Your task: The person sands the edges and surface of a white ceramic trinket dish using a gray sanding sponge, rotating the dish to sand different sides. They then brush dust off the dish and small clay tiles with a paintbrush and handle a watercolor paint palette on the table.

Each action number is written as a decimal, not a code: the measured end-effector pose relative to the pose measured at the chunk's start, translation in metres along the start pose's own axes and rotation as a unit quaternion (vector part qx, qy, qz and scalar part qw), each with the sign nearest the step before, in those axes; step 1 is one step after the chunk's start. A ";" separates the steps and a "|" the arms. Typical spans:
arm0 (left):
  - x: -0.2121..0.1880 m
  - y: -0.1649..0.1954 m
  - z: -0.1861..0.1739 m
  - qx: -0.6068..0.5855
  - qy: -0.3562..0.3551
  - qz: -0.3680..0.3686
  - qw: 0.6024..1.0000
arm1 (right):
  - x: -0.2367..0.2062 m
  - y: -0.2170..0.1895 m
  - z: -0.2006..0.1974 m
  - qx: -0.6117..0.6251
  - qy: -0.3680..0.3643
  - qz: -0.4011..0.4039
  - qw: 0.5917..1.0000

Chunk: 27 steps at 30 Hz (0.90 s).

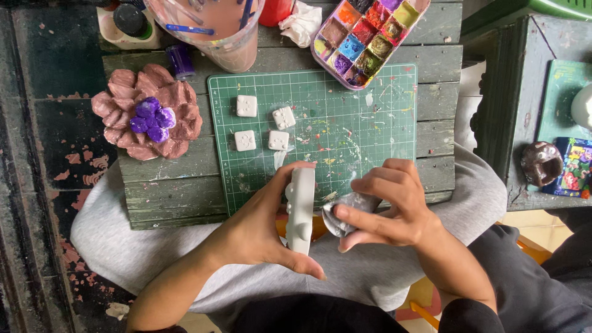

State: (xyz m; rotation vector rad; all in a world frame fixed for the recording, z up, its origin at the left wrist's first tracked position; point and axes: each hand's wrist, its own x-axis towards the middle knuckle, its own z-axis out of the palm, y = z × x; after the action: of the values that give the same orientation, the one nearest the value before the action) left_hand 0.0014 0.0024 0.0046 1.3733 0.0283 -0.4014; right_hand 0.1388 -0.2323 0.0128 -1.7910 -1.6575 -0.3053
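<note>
- White clay piece (301, 209), flat and long with knobs along one edge, stands on edge just past the near edge of the cutting mat (370, 123), over the lap.
- Left hand (259, 225) grasps it, thumb under the near end and fingers wrapped behind (likely so one face is turned toward the other hand).
- Right hand (394, 206) is closed on a small grey sheet (345, 213), pinched between thumb and fingers, its edge just beside the piece's right face; whether it touches I cannot tell.
- Four small white dice-like cubes (246, 105) sit apart in a loose square on the mat, probably set there to dry, well away from the hands.
- Paint palette (364, 37) overlaps the mat's far right corner; a cup with brushes (216, 31) stands at the far edge.
- Brown clay flower with a purple centre (148, 114) lies left of the mat on the worn wooden table (438, 105).
</note>
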 end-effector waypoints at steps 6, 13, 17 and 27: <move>0.002 0.002 -0.001 0.014 -0.029 -0.086 0.996 | -0.001 -0.010 -0.001 -0.086 -0.002 -0.039 0.996; 0.003 -0.001 -0.002 -0.019 -0.041 -0.081 0.996 | 0.002 -0.018 -0.004 -0.121 0.005 -0.048 0.991; 0.005 0.000 -0.002 0.038 -0.037 -0.066 0.996 | 0.001 -0.012 -0.001 -0.143 -0.004 -0.010 0.990; 0.007 0.003 -0.001 0.049 -0.028 -0.081 0.995 | 0.010 -0.009 -0.005 -0.084 -0.008 0.061 0.995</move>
State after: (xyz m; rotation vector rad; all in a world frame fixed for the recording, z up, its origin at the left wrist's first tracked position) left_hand 0.0090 0.0016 0.0058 1.4615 0.0746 -0.5836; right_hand 0.1333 -0.2277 0.0251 -2.0156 -1.5639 -0.3868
